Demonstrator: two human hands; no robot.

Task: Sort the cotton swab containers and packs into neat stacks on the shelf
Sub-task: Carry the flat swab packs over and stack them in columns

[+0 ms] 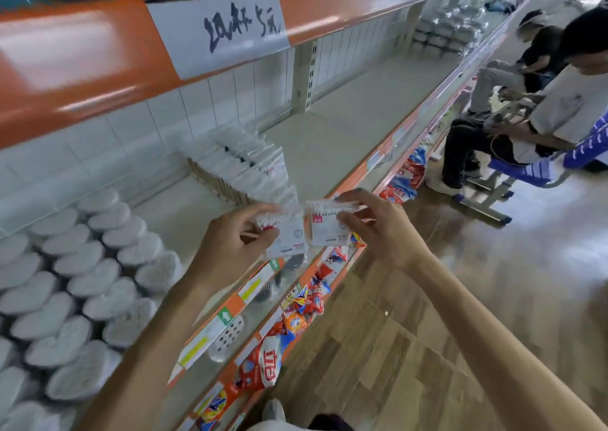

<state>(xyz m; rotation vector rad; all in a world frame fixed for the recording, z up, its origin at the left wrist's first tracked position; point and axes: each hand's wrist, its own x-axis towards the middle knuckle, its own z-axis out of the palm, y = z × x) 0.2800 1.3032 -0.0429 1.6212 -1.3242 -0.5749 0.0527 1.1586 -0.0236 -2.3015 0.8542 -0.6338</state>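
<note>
Swab packs [307, 230] upright between hands [306, 233]

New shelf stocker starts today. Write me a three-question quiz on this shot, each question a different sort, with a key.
1. True or false: both hands hold cotton swab packs above the front edge of the shelf.
2. Multiple choice: the heart-shaped containers stand
A) on the floor
B) on the left part of the shelf
C) in the person's right hand
3. Fill in: the row of packs on the shelf stands to the ____ of the heart-shaped containers.

Key
1. True: the left hand pinches one pack, and the right hand pinches another pack.
2. B
3. right
</note>
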